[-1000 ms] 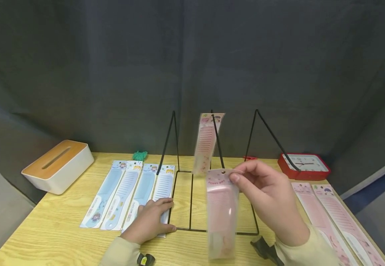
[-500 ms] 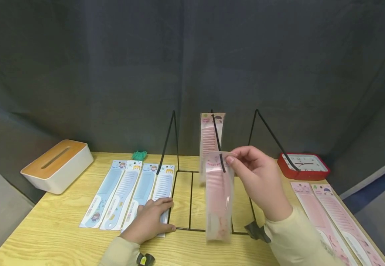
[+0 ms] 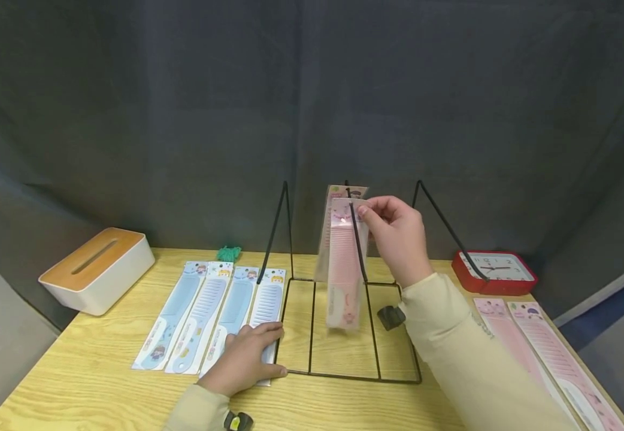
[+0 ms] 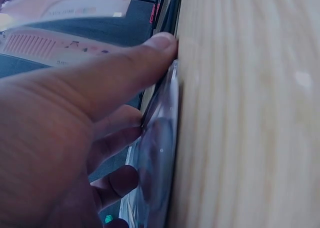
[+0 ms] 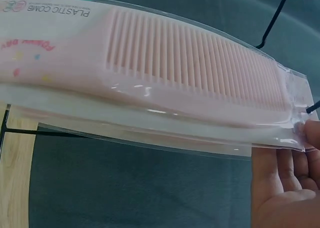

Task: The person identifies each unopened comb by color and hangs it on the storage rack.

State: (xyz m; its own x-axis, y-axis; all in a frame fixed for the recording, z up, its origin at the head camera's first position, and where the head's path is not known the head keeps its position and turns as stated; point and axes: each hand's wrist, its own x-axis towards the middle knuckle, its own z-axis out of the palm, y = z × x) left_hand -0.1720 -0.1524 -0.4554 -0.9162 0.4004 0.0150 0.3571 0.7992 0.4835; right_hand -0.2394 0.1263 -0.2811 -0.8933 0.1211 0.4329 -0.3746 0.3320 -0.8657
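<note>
My right hand (image 3: pixel 398 239) pinches the top corner of a packaged pink comb (image 3: pixel 345 257) between thumb and fingers. The package hangs upright with the middle prong (image 3: pixel 360 248) of a black wire rack (image 3: pixel 311 329) through its top. Just behind it, partly hidden, another packaged pink comb (image 3: pixel 322 251) hangs on the same prong. In the right wrist view the held comb's (image 5: pixel 195 63) teeth show through clear plastic. My left hand (image 3: pixel 244 362) rests at the rack's front left corner, over the nearest packaged blue comb (image 3: pixel 266 305), thumb (image 4: pixel 162 42) close to the tabletop.
Several packaged blue combs (image 3: pixel 174 311) lie left of the rack. Two packaged pink combs (image 3: pixel 557 353) lie at the right, partly behind the sleeve. A tissue box (image 3: pixel 107 281) stands far left, a red clock (image 3: pixel 495 272) at the back right. Green string (image 3: pixel 229 254) lies near the curtain.
My right hand has carried the packaged pink comb up and back, from in front of the prong's tip to high along the prong, near the hanging one. My left hand has stayed in place.
</note>
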